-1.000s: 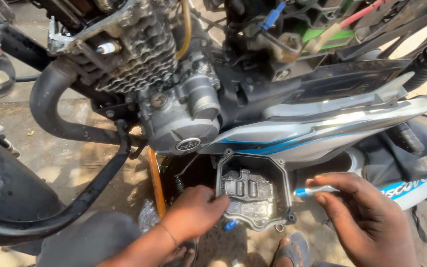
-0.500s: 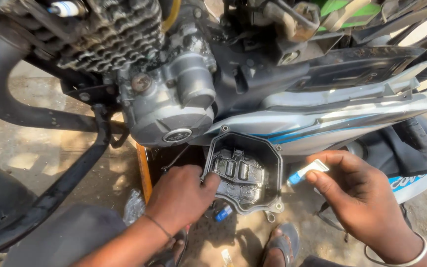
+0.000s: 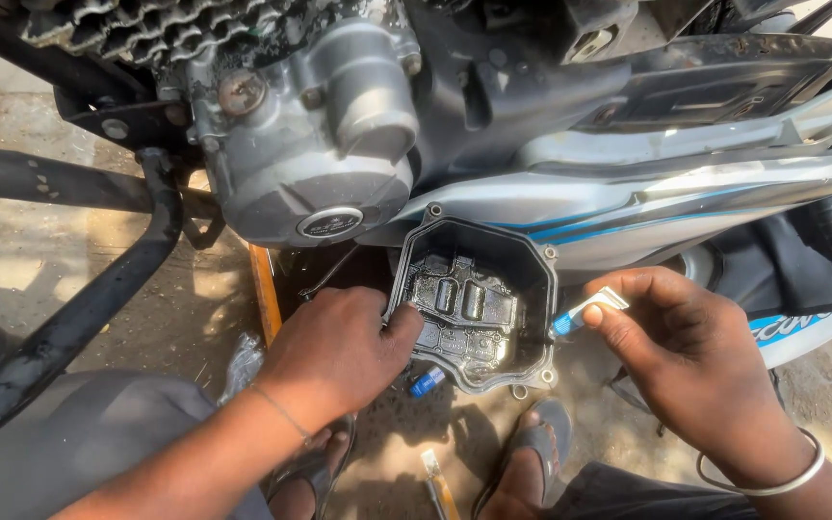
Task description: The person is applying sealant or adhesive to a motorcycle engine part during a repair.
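A: Start at the far left. What sits at 9 o'clock?

B: A black frame tube point(image 3: 69, 323) runs down toward 8 o'clock over sandy ground point(image 3: 12, 260). Above it, at 11 o'clock, hangs the grey engine casing point(image 3: 310, 135) with a round badge low on its face.

A: And the left hand?

B: The left hand point(image 3: 334, 351) comes in from 7 o'clock, a thin band on its wrist. Its fingers point(image 3: 402, 327) are clenched on the left rim of a dark, oily engine cover point(image 3: 474, 303), which sits just below the middle of the view, tilted with its hollow inside facing up. The cover is held in the air, beneath the engine casing and against the silver and blue body panel point(image 3: 647, 193).

A: Anything under it?

B: A small blue cap point(image 3: 426, 382) lies just below the cover at 6 o'clock, and 2 feet in grey sandals point(image 3: 532, 453) rest on the ground.

A: Then the right side?

B: The right hand point(image 3: 695, 361) enters from 4 o'clock, a metal bangle point(image 3: 772, 481) on the wrist. Its fingers point(image 3: 628, 323) are grasping a small white tube with a blue nozzle point(image 3: 585, 313), and the nozzle tip touches the cover's right rim at 3 o'clock.
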